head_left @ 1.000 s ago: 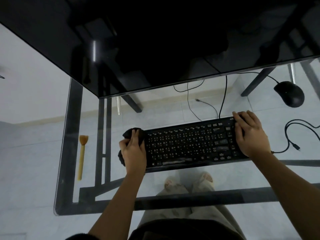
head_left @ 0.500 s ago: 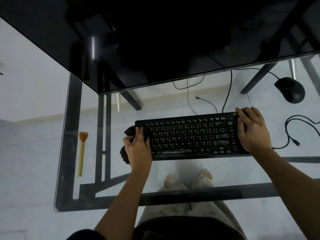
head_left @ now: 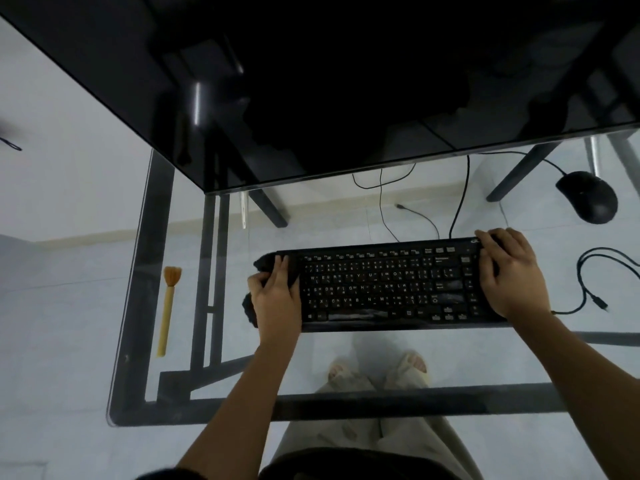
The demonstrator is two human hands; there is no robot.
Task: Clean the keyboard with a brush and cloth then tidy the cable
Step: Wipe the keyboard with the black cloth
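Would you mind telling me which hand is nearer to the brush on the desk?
Left. The left hand, holding the dark cloth at the keyboard's left end, is a short way right of the brush; the right hand rests on the keyboard's far right end.

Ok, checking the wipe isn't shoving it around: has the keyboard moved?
Yes. The keyboard has turned squarer to the table's front bar, and its left end is now nearer the brush.

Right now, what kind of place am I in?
Most likely a home computer desk. A black keyboard lies on a glass table below a dark monitor, with a mouse at the right. Tiled floor and slippered feet show through the glass.
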